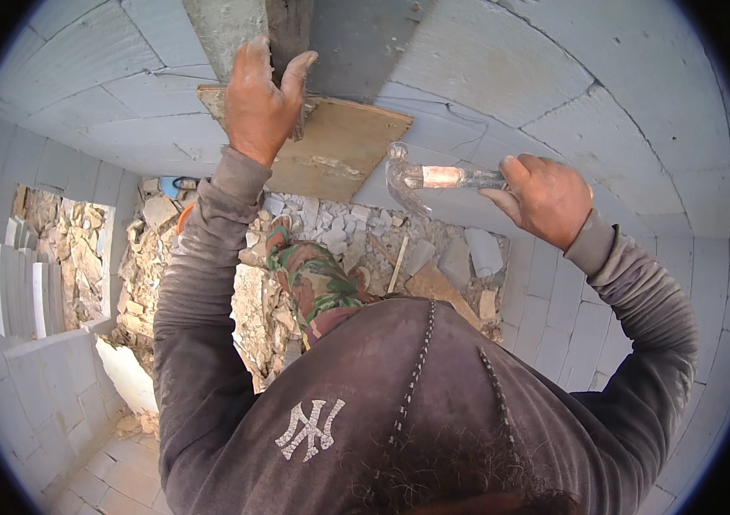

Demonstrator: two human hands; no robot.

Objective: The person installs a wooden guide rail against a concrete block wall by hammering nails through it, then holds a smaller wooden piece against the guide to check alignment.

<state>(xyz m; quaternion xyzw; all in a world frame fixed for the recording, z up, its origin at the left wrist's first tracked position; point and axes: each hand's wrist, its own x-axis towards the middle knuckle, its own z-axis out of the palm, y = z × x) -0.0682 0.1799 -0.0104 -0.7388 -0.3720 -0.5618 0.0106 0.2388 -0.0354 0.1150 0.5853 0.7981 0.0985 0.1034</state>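
Observation:
My left hand (260, 107) is raised at the upper left of the middle, its fingers and thumb gripping a narrow, weathered wooden plank (289, 36) against the block wall. Part of the plank is hidden behind the hand. Just below and behind it, a tan plywood sheet (335, 159) leans out from the wall. My right hand (549, 197) is closed round the handle of a claw hammer (442, 177), held out level with its metal head toward the left. The hammer head stands apart from the plywood's right corner.
Grey block walls (631, 112) surround me, with a flat grey panel (360, 43) beside the plank. Broken stones and rubble (330, 225) cover the ground, with a thin wooden stick (398, 264) among them. At left, upright pale blocks (17, 287) stand by a wall opening.

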